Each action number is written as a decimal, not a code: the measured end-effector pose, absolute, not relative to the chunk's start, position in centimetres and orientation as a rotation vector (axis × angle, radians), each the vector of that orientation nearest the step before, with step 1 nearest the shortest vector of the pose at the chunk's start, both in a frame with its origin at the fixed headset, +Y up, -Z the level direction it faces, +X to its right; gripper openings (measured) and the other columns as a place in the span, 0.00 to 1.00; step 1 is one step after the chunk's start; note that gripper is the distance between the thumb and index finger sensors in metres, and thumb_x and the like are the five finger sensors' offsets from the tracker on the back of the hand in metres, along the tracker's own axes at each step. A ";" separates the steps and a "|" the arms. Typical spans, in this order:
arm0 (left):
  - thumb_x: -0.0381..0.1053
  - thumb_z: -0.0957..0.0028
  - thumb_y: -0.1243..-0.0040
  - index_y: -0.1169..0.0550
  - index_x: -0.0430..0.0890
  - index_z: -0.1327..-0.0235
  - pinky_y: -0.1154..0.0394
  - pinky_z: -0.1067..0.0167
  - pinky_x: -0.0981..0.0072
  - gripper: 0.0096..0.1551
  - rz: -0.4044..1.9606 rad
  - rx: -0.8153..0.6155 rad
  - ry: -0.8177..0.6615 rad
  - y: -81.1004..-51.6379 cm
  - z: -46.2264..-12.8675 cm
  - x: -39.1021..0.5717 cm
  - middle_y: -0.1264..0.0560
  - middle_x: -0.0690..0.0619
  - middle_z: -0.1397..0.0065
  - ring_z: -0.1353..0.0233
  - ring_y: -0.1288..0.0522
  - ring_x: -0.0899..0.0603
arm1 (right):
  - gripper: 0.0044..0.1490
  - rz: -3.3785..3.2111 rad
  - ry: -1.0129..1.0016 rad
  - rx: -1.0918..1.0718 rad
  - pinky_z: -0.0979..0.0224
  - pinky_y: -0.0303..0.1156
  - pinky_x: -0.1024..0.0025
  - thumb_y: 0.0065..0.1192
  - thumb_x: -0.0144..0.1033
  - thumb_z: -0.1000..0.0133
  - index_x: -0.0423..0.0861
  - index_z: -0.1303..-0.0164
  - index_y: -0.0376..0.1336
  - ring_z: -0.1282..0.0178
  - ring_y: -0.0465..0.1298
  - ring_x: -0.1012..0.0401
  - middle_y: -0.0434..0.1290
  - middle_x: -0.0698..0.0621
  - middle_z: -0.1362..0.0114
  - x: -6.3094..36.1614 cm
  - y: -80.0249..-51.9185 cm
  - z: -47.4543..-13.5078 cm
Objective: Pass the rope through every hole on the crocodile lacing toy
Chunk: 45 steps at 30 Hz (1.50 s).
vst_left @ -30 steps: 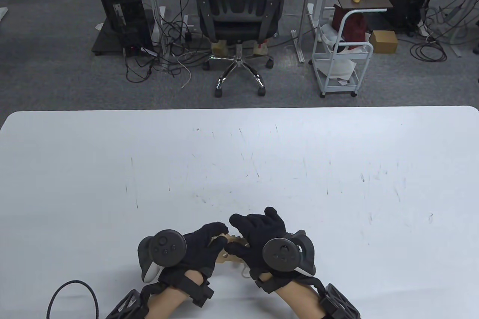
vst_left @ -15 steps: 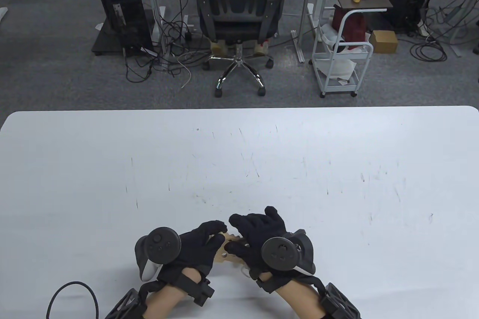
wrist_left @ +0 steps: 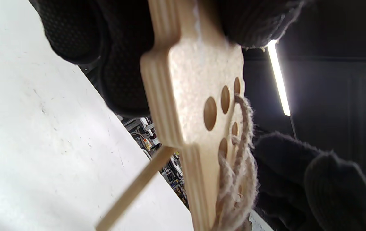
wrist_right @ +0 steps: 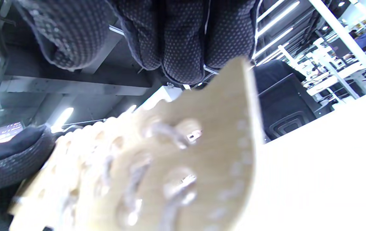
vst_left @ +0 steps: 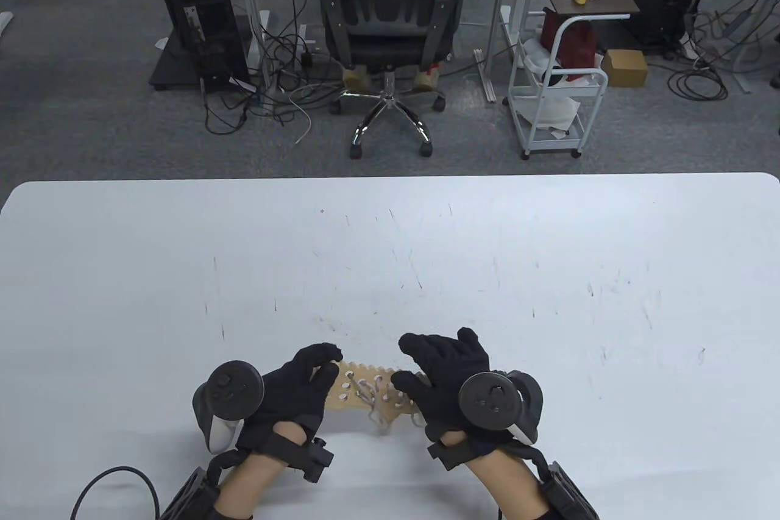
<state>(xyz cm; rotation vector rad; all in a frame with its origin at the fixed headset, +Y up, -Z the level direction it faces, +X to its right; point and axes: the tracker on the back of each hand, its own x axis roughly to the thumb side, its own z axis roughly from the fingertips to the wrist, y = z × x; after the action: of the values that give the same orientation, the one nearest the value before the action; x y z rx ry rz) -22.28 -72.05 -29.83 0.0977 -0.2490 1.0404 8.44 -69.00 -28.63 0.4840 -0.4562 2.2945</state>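
The wooden crocodile lacing toy (vst_left: 365,387) is held just above the table's near edge, its holed face turned up. Pale rope (vst_left: 373,399) runs through several of its holes, and a loose tail hangs below. My left hand (vst_left: 329,361) grips the toy's left end, my right hand (vst_left: 403,361) the right end. In the left wrist view the toy (wrist_left: 199,106) shows edge-on with open holes, rope (wrist_left: 243,154) bunched along it, and a thin wooden stick (wrist_left: 134,189) slanting below. In the right wrist view my fingers (wrist_right: 183,38) curl over the blurred toy (wrist_right: 170,166).
The white table (vst_left: 390,252) stretches far ahead and to both sides of the hands. A black cable (vst_left: 109,483) loops at its near left corner. Beyond the far edge stand an office chair (vst_left: 387,14) and a white cart (vst_left: 557,99).
Both hands have slid apart, the left leftward and the right rightward, each to an end of the toy. The holed, laced face, hidden before, now shows between them.
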 end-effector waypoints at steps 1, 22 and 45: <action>0.58 0.54 0.39 0.22 0.51 0.40 0.22 0.41 0.48 0.28 1.049 0.100 -0.244 -72.0 -29.9 -22.5 0.16 0.52 0.50 0.56 0.12 0.46 | 0.37 2.293 -0.457 0.474 0.25 0.46 0.32 0.67 0.50 0.49 0.45 0.32 0.66 0.32 0.70 0.41 0.75 0.42 0.31 8.6 -69.0 -28.7; 0.59 0.53 0.42 0.23 0.53 0.39 0.23 0.39 0.49 0.28 1.272 0.051 -0.329 -71.5 -29.9 -23.2 0.16 0.53 0.48 0.54 0.12 0.47 | 0.35 2.201 -0.077 0.232 0.27 0.51 0.33 0.69 0.46 0.48 0.44 0.32 0.66 0.33 0.71 0.41 0.75 0.41 0.32 11.0 -73.2 -31.8; 0.59 0.52 0.42 0.24 0.53 0.39 0.22 0.39 0.50 0.28 1.485 -0.128 -0.405 -72.1 -29.6 -21.4 0.17 0.53 0.48 0.54 0.12 0.48 | 0.41 2.020 0.025 0.614 0.27 0.55 0.35 0.75 0.52 0.52 0.47 0.31 0.66 0.32 0.72 0.42 0.74 0.44 0.28 6.0 -72.9 -29.9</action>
<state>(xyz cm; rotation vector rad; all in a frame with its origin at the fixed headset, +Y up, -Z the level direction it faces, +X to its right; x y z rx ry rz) -21.42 -72.08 -29.58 -0.1283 -0.4055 1.4846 6.00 -72.88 -29.95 0.6142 0.0250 2.0200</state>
